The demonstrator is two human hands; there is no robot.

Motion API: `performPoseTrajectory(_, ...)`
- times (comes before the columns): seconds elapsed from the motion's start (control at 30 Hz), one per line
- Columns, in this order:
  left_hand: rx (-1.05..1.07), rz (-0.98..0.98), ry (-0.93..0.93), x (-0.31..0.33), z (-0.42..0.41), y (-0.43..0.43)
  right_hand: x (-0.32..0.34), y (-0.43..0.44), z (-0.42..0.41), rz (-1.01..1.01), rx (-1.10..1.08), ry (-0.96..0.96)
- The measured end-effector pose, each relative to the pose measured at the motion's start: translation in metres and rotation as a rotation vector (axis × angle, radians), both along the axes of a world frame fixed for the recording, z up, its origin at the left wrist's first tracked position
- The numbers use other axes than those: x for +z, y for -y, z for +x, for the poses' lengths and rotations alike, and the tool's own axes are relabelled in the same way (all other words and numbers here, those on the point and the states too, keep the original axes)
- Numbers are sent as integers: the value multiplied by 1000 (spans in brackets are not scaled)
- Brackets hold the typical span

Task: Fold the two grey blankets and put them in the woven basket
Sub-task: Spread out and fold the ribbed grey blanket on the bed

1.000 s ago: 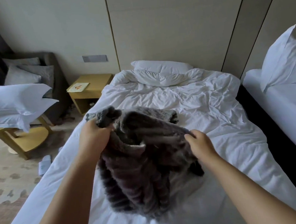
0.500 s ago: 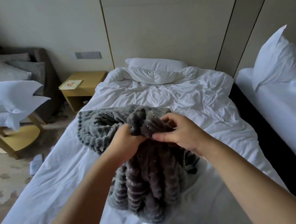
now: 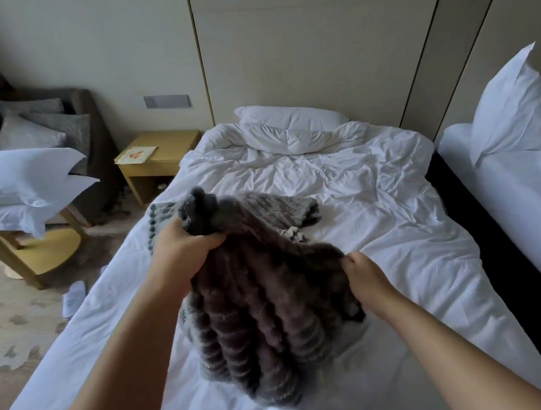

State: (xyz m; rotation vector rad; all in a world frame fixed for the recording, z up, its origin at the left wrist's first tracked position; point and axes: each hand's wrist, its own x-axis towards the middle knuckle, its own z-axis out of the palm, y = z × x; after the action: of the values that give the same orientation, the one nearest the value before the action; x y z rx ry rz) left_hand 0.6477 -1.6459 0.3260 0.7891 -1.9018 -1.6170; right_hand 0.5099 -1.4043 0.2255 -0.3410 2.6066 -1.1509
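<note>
Head view: dark grey blanket point(image 3: 265, 327), held up over the white bed point(image 3: 392, 222), left hand point(image 3: 182, 247) fisted round one bunched corner, right hand point(image 3: 365, 273) pinching the edge further along, seemingly to stretch it for folding; second grey blanket point(image 3: 279, 206) lying behind; woven basket not in sight.

1. So the main bed point(image 3: 392, 228) has rumpled white sheets, with a white pillow point(image 3: 288, 118) at the head and the duvet point(image 3: 306, 138) bunched up just below it.
2. Mid-bed, toward the nightstand side, a light grey knitted blanket point(image 3: 279, 209) lies flat, with pom-poms along its edge.
3. Nearer the foot, the dark ribbed blanket point(image 3: 254, 318) is only partly on the mattress. Its lower end heaps on the sheet and its top is lifted off.
4. The second bed point(image 3: 518, 203) carries a big propped pillow point(image 3: 512, 108).
5. The nightstand point(image 3: 168, 141) has one card point(image 3: 136, 154) on it, and the low wooden desk point(image 3: 42, 249) holds two stacked pillows point(image 3: 27, 183).
</note>
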Motion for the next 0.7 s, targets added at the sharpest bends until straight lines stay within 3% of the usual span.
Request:
performPoseTrajectory(0.07,42,-154,61,-6,4,3,13,0,3,-95,-115,0)
performPoseTrajectory(0.13,-78,-262,36,-11,4,-7,35,10,16,-145,4,11)
performPoseTrajectory(0.23,-522,-531,61,-18,-3,-37,73,38,46,-340,341,95)
performPoseTrajectory(0.3,-739,-546,114,-24,-7,-54,89,49,57,-373,436,118)
performPoseTrajectory(0.43,-493,-381,154,-32,-9,-53,92,43,51,-218,445,65)
performPoseTrajectory(0.57,-308,73,10,-29,-5,-53,56,31,41,-71,510,83)
performPoseTrajectory(0.63,-327,274,-89,-24,-3,-54,32,25,35,-144,412,98)
performPoseTrajectory(0.7,-328,382,-199,-18,-1,-51,7,15,24,-86,282,74)
